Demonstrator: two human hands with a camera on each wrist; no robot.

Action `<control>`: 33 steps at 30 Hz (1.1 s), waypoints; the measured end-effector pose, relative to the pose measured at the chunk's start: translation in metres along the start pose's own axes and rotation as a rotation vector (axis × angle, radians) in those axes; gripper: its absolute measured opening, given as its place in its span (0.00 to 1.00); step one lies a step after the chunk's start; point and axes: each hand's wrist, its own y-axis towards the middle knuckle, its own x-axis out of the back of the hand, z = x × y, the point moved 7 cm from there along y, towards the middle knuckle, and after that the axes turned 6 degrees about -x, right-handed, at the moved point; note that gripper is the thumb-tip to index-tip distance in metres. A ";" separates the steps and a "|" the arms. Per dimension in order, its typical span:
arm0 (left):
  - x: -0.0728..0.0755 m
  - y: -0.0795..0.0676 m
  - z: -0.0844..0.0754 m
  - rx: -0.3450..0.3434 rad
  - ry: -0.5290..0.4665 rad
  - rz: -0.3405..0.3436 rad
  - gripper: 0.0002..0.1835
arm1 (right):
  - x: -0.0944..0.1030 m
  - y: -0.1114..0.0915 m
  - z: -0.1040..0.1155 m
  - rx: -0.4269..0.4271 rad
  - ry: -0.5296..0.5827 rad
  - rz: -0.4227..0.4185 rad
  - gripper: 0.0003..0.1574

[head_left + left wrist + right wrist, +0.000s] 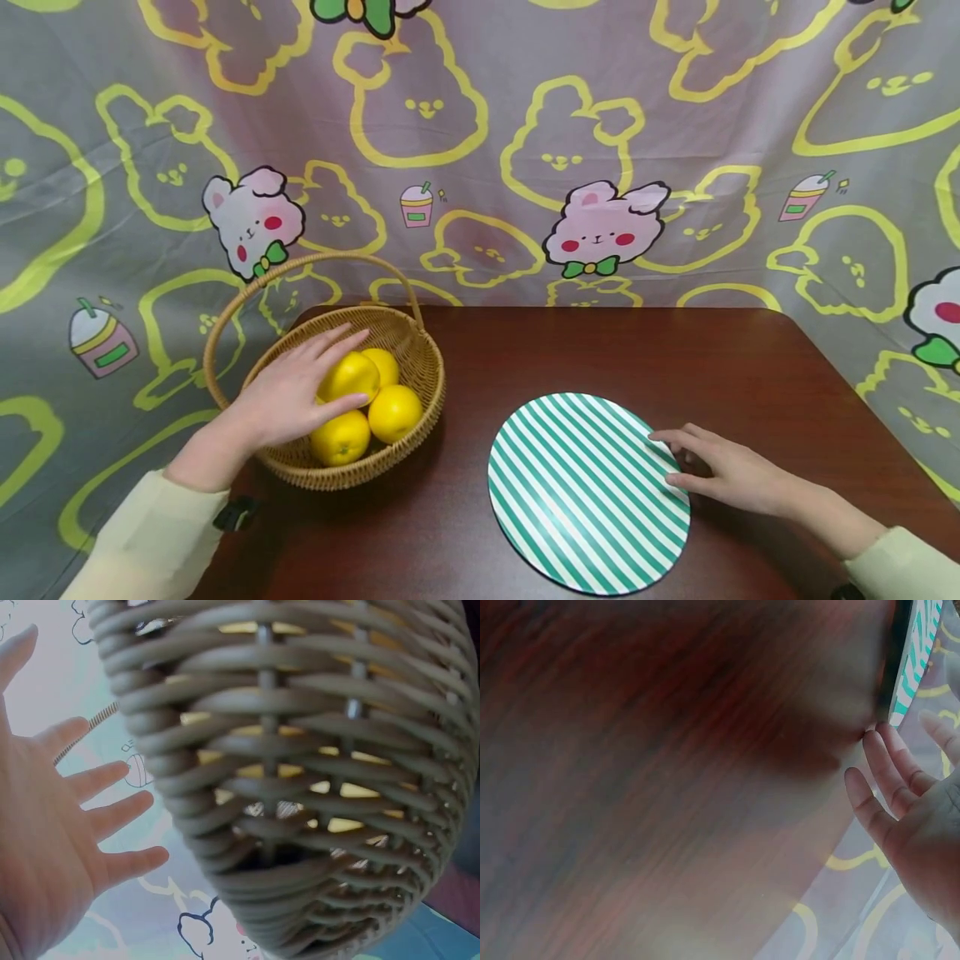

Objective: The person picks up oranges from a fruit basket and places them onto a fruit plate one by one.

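Note:
A wicker basket (416,437) with a tall hoop handle stands at the left of the table, holding several round yellow fruits (395,413). Over the basket's left side reaches my left hand (300,387), its thumb and fingers spread around the upper yellow fruit (352,377). Whether it touches that fruit I cannot tell. The left wrist view has the spread fingers (124,814) beside the basket's woven wall (262,750). On the right, my right hand (731,471) is at the right edge of a round green-and-white striped mat (588,492), fingers loosely bent, gripping nothing.
The dark brown wooden table (480,358) carries the basket and the mat. Behind it and along both sides hangs a grey curtain (495,100) with yellow outlines and cartoon rabbits. The basket handle (337,254) arches up behind the left hand.

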 end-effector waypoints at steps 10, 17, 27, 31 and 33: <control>0.001 -0.001 0.006 0.006 -0.065 0.007 0.42 | 0.001 -0.001 0.003 0.156 0.066 -0.046 0.26; -0.003 -0.001 0.015 0.035 -0.167 0.030 0.41 | 0.000 0.001 0.000 0.150 0.097 -0.040 0.22; -0.008 -0.002 0.027 0.042 -0.318 0.018 0.39 | 0.001 0.000 0.001 0.217 0.123 -0.044 0.21; -0.009 -0.002 0.029 0.046 -0.329 0.023 0.39 | -0.001 0.002 -0.001 0.217 0.148 -0.037 0.21; -0.010 -0.001 0.029 0.046 -0.333 0.025 0.39 | -0.001 0.002 -0.002 0.212 0.165 -0.032 0.21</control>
